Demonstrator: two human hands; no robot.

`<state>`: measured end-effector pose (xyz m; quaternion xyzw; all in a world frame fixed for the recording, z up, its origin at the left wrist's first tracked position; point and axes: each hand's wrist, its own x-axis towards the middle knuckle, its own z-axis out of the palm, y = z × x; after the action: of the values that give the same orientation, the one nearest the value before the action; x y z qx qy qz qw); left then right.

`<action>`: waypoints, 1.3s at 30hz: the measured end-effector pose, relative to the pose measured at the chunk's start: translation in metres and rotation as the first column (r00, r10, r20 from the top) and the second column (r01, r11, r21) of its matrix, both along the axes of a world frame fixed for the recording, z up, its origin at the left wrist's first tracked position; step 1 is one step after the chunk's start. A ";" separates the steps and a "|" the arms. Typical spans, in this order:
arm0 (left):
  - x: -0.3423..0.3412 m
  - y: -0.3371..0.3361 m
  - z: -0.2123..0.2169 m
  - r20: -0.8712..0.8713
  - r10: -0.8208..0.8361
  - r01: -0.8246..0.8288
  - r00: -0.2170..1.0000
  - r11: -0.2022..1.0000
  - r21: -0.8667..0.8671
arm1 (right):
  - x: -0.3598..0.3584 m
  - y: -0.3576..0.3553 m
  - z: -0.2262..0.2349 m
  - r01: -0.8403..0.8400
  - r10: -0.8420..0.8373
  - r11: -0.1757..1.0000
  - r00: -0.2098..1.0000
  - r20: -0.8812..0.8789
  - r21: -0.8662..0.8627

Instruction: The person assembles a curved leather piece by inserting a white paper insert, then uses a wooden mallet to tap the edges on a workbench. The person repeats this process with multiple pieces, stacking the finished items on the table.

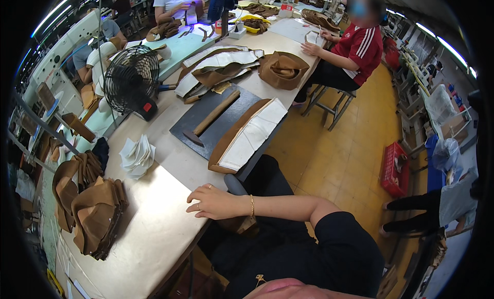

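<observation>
So the right hand [220,202] is hanging out over the near edge of the desk [159,221], fingers loosely bent and spread, nothing gripped. Can't say anything about the left one's fingers, it's out of the shot.

Closest work to the hand is a brown-and-white panel [251,137], lying slantwise on a dark slab [186,125] right by the desk's near edge. A hammer [218,113] with a wooden handle lies on the same slab, beside the panel on the side toward the far edge.

There's also a stack of white pieces [137,157] closer to the far edge, piles of brown pieces [100,214] toward the left end, and a black fan [131,80] along the far edge.
</observation>
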<state>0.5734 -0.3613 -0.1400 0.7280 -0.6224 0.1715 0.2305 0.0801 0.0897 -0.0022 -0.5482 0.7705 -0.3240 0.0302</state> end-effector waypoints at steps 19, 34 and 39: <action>-0.005 -0.006 0.014 -0.091 -0.062 0.065 0.994 0.997 0.036 | 0.002 0.016 0.007 0.008 -0.001 0.997 0.997 0.081 -0.077; -0.129 -0.029 0.067 -0.833 -0.541 0.673 0.120 0.660 -0.332 | 0.012 0.023 0.024 -0.017 0.119 0.972 0.895 0.429 -0.234; -0.367 0.217 0.114 -0.924 0.168 0.939 -0.343 0.059 -0.338 | 0.021 0.047 0.041 0.232 -0.042 0.943 0.793 0.607 -0.239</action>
<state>0.2059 -0.1443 -0.0258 0.1489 -0.5418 -0.7901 0.2451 0.1011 0.1364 0.0393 -0.3592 0.7015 -0.5938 0.1622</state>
